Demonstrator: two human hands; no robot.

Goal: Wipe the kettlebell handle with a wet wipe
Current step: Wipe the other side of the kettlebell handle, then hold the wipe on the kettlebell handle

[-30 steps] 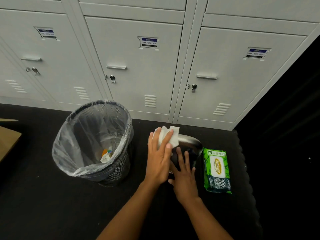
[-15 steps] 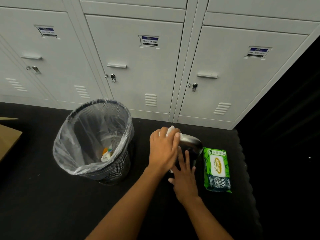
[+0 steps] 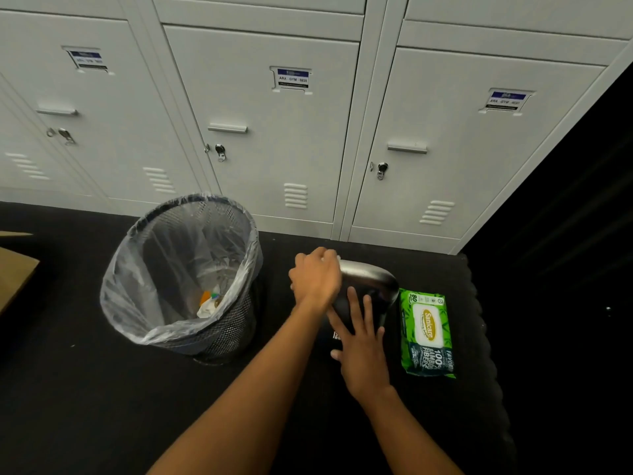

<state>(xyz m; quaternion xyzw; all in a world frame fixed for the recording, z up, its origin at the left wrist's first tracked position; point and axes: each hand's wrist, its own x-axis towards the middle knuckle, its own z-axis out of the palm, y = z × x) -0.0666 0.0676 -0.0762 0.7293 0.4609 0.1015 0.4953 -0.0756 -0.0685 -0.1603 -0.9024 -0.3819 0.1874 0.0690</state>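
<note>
The kettlebell handle [image 3: 368, 277] sits on the dark floor just left of the green wipes pack [image 3: 426, 332]. The left hand [image 3: 317, 277] has its fingers curled over the handle's left end, clamped on a wet wipe [image 3: 337, 258] that barely shows; the right hand [image 3: 363, 344] lies flat, fingers spread, on the kettlebell body. Wiping looks underway, with the handle's right part probably still to do, and the bin [image 3: 181, 272] stands further left.

Two bare forearms, no sleeves, left hand [image 3: 317, 277], right hand [image 3: 363, 354]

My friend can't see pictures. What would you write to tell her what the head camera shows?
A left hand rubs a white wipe on a shiny kettlebell handle while the right hand steadies the kettlebell. A green wipe pack lies right; a lined bin stands left.
</note>
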